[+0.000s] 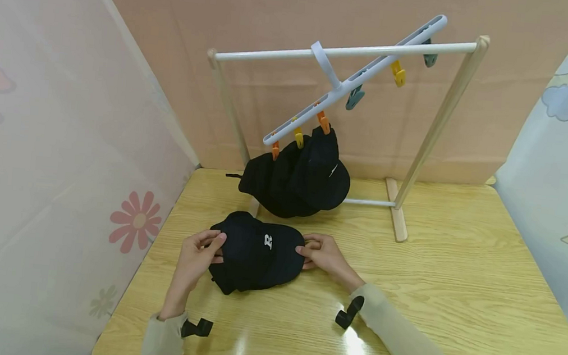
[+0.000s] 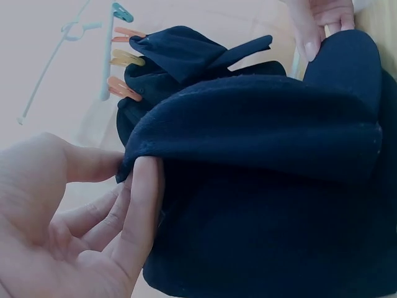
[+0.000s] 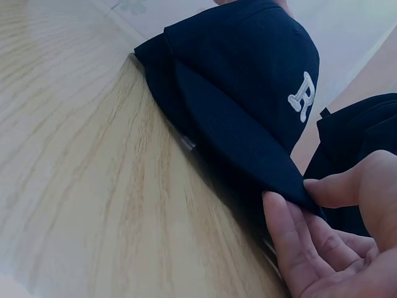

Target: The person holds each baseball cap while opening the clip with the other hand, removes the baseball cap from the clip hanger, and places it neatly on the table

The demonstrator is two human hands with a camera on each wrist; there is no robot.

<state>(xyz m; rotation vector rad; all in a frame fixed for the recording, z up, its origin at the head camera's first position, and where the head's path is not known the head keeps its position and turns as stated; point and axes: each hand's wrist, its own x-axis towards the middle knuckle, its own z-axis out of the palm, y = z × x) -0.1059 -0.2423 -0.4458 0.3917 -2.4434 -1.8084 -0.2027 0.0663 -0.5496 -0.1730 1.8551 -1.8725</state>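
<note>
Between both hands is a black baseball cap (image 1: 249, 253) with a white letter on its front, its brim turned to the right. My left hand (image 1: 194, 260) pinches the edge of the crown between thumb and fingers. At the other end my right hand (image 1: 325, 257) pinches the tip of the brim (image 3: 232, 136), low over the table. In the left wrist view the cap's open underside (image 2: 267, 230) faces the camera. Behind it, several more black caps (image 1: 299, 179) hang from orange clips (image 1: 323, 122) and a yellow clip (image 1: 299, 137) on a hanger.
The pale blue clip hanger (image 1: 339, 89) hooks over the white bar (image 1: 274, 55) of a wooden-legged rack (image 1: 441, 123) and slants up to the right. On its right half are a yellow clip (image 1: 398, 73) and grey-green clips (image 1: 354, 98). The wooden table (image 1: 457, 283) meets patterned walls at both sides.
</note>
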